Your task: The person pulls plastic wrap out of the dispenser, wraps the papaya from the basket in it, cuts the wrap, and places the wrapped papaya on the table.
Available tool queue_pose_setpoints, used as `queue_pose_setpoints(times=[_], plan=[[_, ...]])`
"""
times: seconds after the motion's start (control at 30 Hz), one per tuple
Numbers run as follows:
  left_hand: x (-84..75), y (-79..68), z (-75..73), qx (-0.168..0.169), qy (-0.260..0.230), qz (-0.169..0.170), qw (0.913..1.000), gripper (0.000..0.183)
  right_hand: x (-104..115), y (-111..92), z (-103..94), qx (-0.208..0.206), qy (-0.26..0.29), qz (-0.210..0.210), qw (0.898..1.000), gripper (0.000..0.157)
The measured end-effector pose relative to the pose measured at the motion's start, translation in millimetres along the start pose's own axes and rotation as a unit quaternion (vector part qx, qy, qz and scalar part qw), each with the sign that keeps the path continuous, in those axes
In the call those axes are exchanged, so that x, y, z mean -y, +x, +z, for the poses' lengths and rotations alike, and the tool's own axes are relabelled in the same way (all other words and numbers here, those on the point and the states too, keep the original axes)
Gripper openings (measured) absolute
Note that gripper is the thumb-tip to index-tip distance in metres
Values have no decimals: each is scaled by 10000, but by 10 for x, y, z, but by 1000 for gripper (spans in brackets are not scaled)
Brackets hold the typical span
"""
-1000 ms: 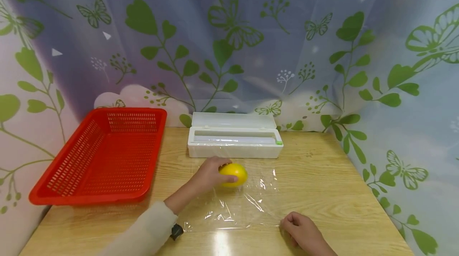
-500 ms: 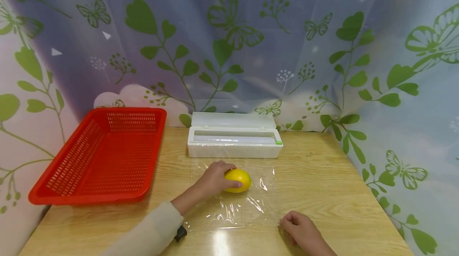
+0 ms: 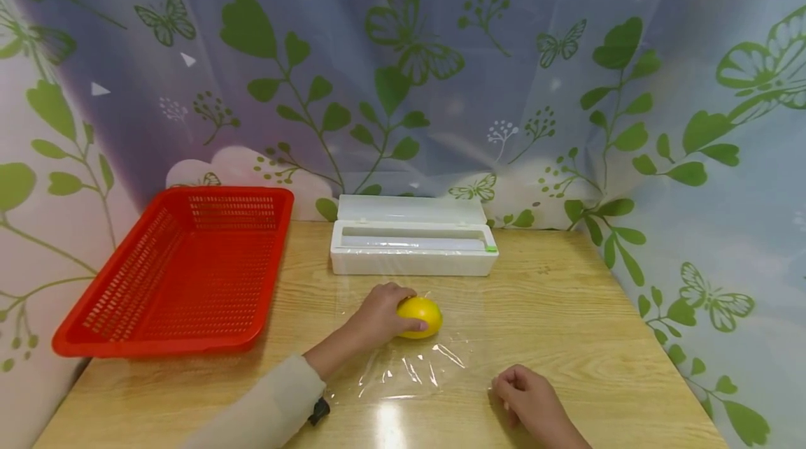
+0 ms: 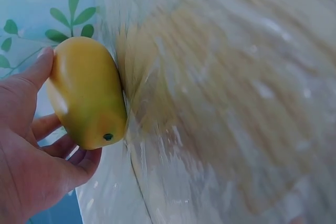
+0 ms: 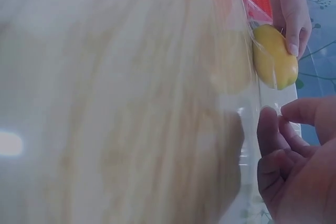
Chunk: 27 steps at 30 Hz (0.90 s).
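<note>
My left hand [image 3: 382,312] grips a yellow mango [image 3: 420,317], thumb on the near side and fingers round the far side. In the left wrist view the mango [image 4: 86,93] lies against a clear sheet of plastic wrap [image 4: 220,103]. This wrap [image 3: 409,365] stretches over the table from the white dispenser box toward me, wrinkled and shiny. At its near right corner is my right hand [image 3: 530,400], with thumb and forefinger brought together; they appear to pinch the wrap's edge, though the thin film hardly shows there. The right wrist view shows this hand [image 5: 299,161] below the mango.
A white wrap dispenser box [image 3: 412,264], lid raised, stands at the back with a roll inside. To the left is a red plastic basket [image 3: 157,347]. The wooden table [image 3: 567,309] meets a patterned curtain [image 3: 441,85] behind.
My left hand has moved the mango slightly right and toward me over the wrap, then nearly stopped. Creases in the wrap have shifted. My right hand has stayed in place.
</note>
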<state>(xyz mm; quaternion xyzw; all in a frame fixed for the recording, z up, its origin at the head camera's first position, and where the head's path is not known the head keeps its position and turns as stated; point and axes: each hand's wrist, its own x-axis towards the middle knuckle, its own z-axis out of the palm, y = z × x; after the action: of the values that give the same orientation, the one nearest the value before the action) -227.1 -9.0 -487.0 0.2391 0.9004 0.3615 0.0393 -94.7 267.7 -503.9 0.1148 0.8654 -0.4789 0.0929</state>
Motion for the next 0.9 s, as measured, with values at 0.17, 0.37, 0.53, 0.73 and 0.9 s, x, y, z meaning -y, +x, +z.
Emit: queue_pose_setpoints(times=[0.17,0.37,0.53,0.73,0.9], plan=[[-3,-6,4,43,-14,-75,10000,67,15,4,13,-58,161,-98,9998,16],[2,-9,-1,9,-51,9,10000,68,6,12,17,5,705,-27,9975,16],[12,-11,-2,-1,-144,-66,9999,70,-10,17,6,51,894,32,9960,17],[29,-25,-25,-20,-415,-60,9991,70,-8,21,0,114,1091,18,9940,18],[45,-77,-69,-31,-674,-184,9976,71,-4,21,7,154,1141,-41,9933,19]])
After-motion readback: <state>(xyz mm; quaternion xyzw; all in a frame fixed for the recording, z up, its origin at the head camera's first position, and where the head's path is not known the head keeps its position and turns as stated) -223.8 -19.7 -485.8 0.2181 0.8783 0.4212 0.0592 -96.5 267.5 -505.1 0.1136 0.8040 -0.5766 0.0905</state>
